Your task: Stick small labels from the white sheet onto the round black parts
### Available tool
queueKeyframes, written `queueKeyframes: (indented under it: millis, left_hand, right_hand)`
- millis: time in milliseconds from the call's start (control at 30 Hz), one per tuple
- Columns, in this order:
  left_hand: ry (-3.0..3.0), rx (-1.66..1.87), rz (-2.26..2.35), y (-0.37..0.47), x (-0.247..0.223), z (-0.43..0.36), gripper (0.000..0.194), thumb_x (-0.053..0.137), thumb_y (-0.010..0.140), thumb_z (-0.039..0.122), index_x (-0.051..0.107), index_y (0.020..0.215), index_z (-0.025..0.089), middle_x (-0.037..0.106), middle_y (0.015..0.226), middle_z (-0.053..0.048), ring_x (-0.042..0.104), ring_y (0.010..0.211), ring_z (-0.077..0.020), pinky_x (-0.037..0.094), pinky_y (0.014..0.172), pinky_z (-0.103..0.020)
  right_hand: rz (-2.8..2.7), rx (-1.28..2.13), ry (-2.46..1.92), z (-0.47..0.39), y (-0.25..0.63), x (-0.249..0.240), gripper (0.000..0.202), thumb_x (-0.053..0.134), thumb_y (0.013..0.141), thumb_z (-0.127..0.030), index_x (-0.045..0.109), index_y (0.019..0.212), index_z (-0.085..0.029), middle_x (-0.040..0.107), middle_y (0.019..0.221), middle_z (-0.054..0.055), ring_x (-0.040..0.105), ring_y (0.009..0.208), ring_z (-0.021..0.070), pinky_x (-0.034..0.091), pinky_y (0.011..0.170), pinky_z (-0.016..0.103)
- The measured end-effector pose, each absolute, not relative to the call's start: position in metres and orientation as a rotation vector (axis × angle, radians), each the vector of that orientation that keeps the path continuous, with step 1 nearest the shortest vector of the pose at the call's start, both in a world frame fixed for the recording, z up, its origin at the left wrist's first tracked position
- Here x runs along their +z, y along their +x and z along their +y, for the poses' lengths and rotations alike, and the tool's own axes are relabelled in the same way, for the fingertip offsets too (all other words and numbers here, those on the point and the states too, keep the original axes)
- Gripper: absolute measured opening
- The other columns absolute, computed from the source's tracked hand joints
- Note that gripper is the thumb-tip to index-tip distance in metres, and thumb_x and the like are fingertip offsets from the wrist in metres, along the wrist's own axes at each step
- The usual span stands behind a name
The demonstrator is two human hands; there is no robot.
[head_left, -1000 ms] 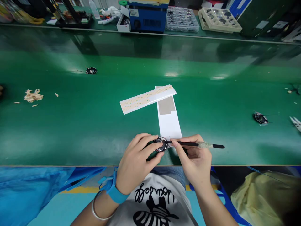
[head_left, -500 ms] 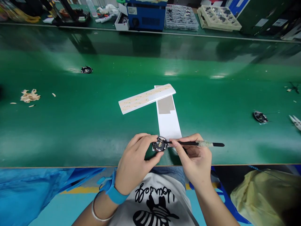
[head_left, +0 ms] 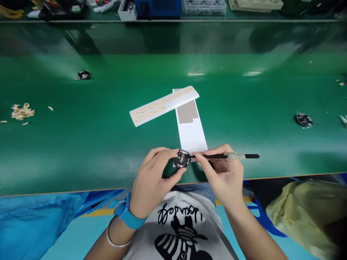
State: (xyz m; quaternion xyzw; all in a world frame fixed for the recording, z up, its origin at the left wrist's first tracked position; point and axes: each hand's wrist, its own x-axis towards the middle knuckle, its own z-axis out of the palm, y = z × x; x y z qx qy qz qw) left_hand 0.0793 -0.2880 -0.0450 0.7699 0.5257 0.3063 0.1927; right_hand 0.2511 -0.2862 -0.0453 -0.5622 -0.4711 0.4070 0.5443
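Note:
Between thumb and fingers, my left hand (head_left: 155,171) grips a small round black electronic module (head_left: 181,159) by its rim, at the table's front edge. My right hand (head_left: 225,171) is closed around tweezers (head_left: 217,156), a thin black pair with clear wrapping near the back end. Their tip points left and reaches over the module's face; whether it touches, or pinches anything, is too small to tell. A white backing sheet (head_left: 192,135) lies just beyond my hands, and a strip of small tan stickers (head_left: 164,104) rests across its far end.
Similar round modules lie at the far left (head_left: 84,75) and at the right (head_left: 304,120) of the green table (head_left: 244,104). A pile of peeled tan scraps (head_left: 22,111) is on the left. A shelf behind holds a blue box (head_left: 158,9), a small white box (head_left: 127,11) and plastic trays (head_left: 204,7).
The camera view has tilted down and shifted slightly, so the table and shelf sit higher in view. The tweezers' tip now reaches farther left, over the module's middle. Both grips stay the same.

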Motion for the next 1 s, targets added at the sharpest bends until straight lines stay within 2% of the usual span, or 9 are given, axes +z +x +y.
queueKeyframes:
  millis: [200,400,767,1000]
  left_hand:
    - [2.153,0.849,1.521,0.0792,-0.0441,-0.2877,0.035,0.075,0.081,0.021,0.053,0.109,0.023,0.068,0.109,-0.003,0.059,0.107,-0.0209,0.051,0.091,-0.035]
    - [2.141,0.846,1.536,0.08,-0.0423,-0.2874,0.035,0.076,0.079,0.022,0.054,0.106,0.023,0.068,0.11,-0.002,0.06,0.106,-0.0201,0.051,0.091,-0.034]
    - [2.159,0.853,1.539,0.0804,-0.042,-0.2873,0.035,0.078,0.077,0.02,0.055,0.103,0.022,0.069,0.11,-0.002,0.06,0.105,-0.0186,0.05,0.091,-0.031]
    - [2.093,0.882,1.54,0.0813,-0.0452,-0.2875,0.036,0.078,0.076,0.019,0.054,0.103,0.023,0.069,0.109,-0.002,0.063,0.105,-0.0197,0.051,0.091,-0.033]
  right_hand:
    - [-1.162,0.917,-1.317,-0.2873,0.2512,-0.0483,0.013,0.073,0.08,-0.017,0.061,0.084,-0.022,0.065,0.08,-0.002,0.072,0.077,0.014,0.061,0.07,0.025]
    - [-1.188,0.941,-1.288,-0.2871,0.2517,-0.0499,0.013,0.071,0.082,-0.018,0.06,0.087,-0.024,0.063,0.082,-0.002,0.072,0.08,0.0149,0.061,0.074,0.028]
    - [-1.195,0.959,-1.243,-0.2862,0.2531,-0.0503,0.013,0.07,0.083,-0.016,0.061,0.087,-0.024,0.064,0.083,-0.003,0.073,0.082,0.0146,0.062,0.075,0.027]
    - [-1.155,0.969,-1.227,-0.2854,0.2519,-0.0514,0.014,0.072,0.082,-0.016,0.061,0.088,-0.023,0.067,0.084,-0.002,0.073,0.082,0.0151,0.062,0.075,0.027]
